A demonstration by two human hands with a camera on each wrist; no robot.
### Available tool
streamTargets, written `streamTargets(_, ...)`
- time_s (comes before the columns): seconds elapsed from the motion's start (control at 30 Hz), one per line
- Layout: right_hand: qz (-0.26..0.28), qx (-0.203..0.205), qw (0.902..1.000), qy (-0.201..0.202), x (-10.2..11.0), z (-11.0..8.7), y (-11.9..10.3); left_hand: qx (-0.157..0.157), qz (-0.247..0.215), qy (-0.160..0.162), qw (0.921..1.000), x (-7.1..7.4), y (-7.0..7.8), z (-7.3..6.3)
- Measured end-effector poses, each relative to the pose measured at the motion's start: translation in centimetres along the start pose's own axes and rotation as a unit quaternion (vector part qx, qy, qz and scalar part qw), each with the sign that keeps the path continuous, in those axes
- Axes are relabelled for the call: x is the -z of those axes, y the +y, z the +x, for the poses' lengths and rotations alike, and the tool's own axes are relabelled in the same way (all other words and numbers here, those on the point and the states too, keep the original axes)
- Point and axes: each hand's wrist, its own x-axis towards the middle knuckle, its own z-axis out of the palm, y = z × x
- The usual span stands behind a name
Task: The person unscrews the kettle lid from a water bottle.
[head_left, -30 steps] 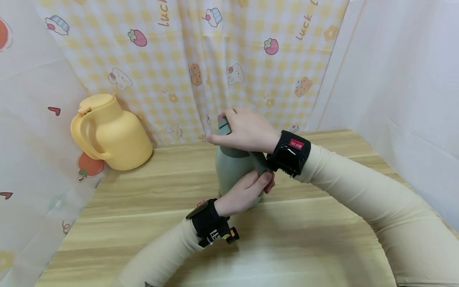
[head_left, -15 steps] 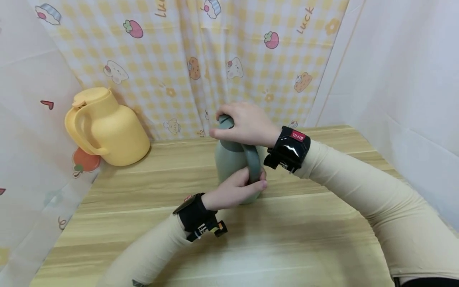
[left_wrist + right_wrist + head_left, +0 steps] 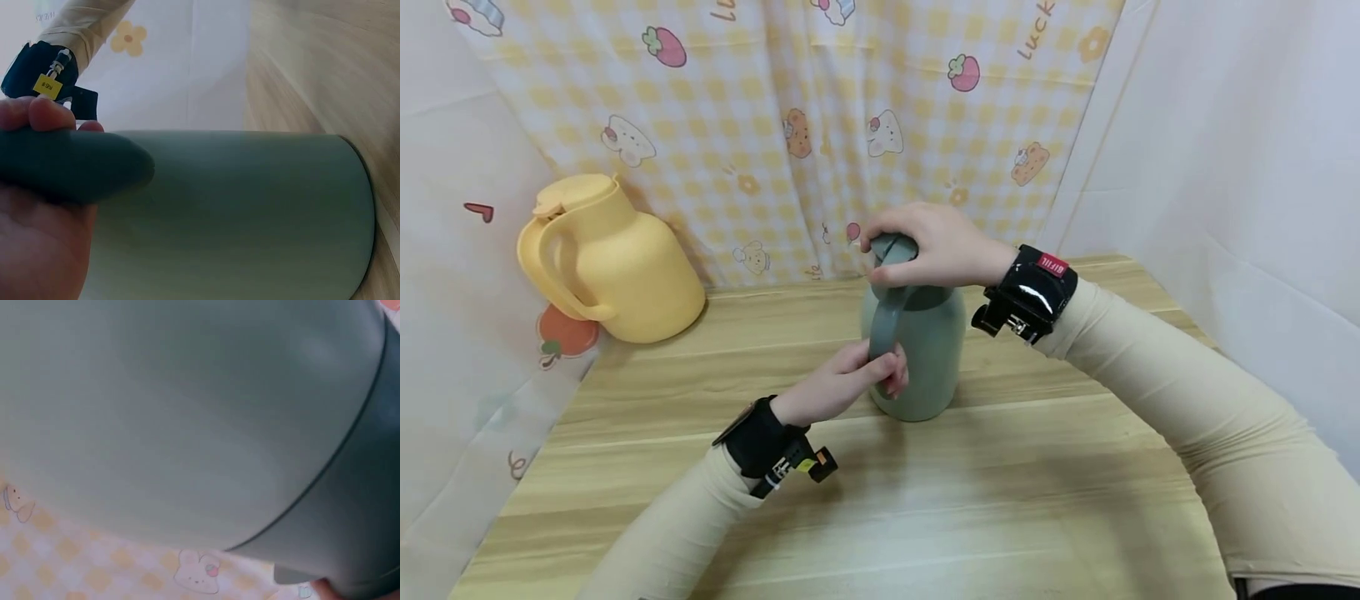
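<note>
A grey-green thermos jug (image 3: 928, 358) stands upright on the wooden table, its handle (image 3: 886, 321) facing the person. My left hand (image 3: 842, 382) grips the lower part of that handle, and the left wrist view shows fingers (image 3: 50, 114) wrapped round the dark handle (image 3: 69, 164). From above, my right hand (image 3: 943, 247) holds the jug's lid (image 3: 895, 248), thumb on the near side and fingers over the far side. In the right wrist view the jug's body (image 3: 175, 425) and darker collar (image 3: 337, 506) fill most of the frame; the right hand is nearly all hidden there.
A yellow thermos jug (image 3: 640, 275) stands at the back left of the table (image 3: 1000, 500), close to the curtain. A yellow checked curtain (image 3: 700, 167) hangs behind the table, with white cloth (image 3: 1240, 167) on the right side.
The grey-green jug has turned, its handle swinging from the right side round to the front left. My left hand has moved left with the handle. The right hand stays on the lid.
</note>
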Motion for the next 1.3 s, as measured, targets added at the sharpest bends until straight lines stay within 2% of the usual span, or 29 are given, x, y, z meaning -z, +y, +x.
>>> streamTargets(0.17,0.039,0.084,0.9953,-0.025,0.7,-0.4,1.2,-0.01,-0.006,0.014,0.9998,-0.6,-0.3,0.1)
streamTargets(0.23,0.048,0.113,0.9913,-0.046,1.0,-0.7,1.8,-0.011,-0.011,0.025,0.9996,-1.2,-0.6,0.3)
streamTargets(0.3,0.057,0.124,0.9876,-0.076,1.4,-1.1,2.2,-0.012,-0.015,0.036,0.9992,-1.9,-1.0,0.6)
streamTargets(0.37,0.068,0.092,0.9861,-0.12,1.8,-1.5,2.2,-0.013,-0.013,0.041,0.999,-2.5,-1.5,0.8)
streamTargets(0.47,0.039,-0.024,0.9854,-0.164,3.3,-1.4,1.1,-0.013,-0.015,0.044,0.9988,-2.9,-1.7,0.8)
streamTargets(0.53,-0.007,-0.107,0.9768,-0.185,4.8,-0.9,-0.4,-0.009,-0.016,0.045,0.9988,-2.8,-1.7,0.6)
streamTargets(0.6,-0.064,-0.162,0.9635,-0.203,6.2,0.0,-2.1,-0.004,-0.018,0.047,0.9987,-2.6,-1.6,0.4)
streamTargets(0.7,-0.118,-0.185,0.9471,-0.235,7.1,1.1,-4.1,-0.004,-0.014,0.049,0.9987,-2.3,-1.5,0.2)
streamTargets(0.77,-0.138,-0.177,0.9436,-0.243,6.8,1.6,-4.8,-0.006,-0.012,0.046,0.9988,-2.1,-1.5,0.1)
streamTargets(0.83,-0.152,-0.163,0.9458,-0.236,6.1,1.6,-5.5,-0.009,-0.011,0.04,0.9991,-1.9,-1.4,0.1)
streamTargets(0.97,-0.168,-0.137,0.9571,-0.193,5.0,1.3,-6.1,-0.008,-0.017,0.021,0.9996,-1.1,-1.1,0.0)
streamTargets(1.17,-0.156,-0.12,0.9686,-0.152,5.0,0.7,-5.6,-0.001,0.008,-0.014,0.9999,0.3,-0.3,0.1)
streamTargets(1.3,-0.14,-0.089,0.9757,-0.143,5.1,0.5,-5.2,0.017,0.009,-0.016,0.9997,1.2,-0.1,-0.1)
